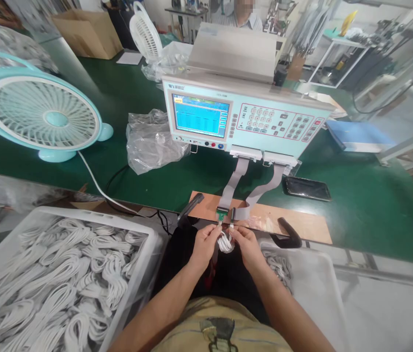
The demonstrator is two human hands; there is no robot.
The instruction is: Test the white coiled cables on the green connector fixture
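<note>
The near edge of the green table (pixel 158 193) lies just beyond the hands, with a wooden board (pixel 294 220) along it and a black clamp (pixel 290 237) near its right end. Side room is limited lower down: a crate (pixel 147 230) of coiled cords (pixel 63 278) stands left, a second crate (pixel 316 274) right. Green tabletop shows between board and tester (pixel 272 115).

The left crate is cut off by the view; the contents of the right one are partly hidden by the right forearm. Fingers cover the cord's ends (seating in the connectors cannot be told).

Both forearms reach forward, converging. The left hand (pixel 206 239) and right hand (pixel 246 240), slightly apart, each pinch the white cord (pixel 225 243), its coil hanging between them, below the ribbon cables (pixel 232 185).
</note>
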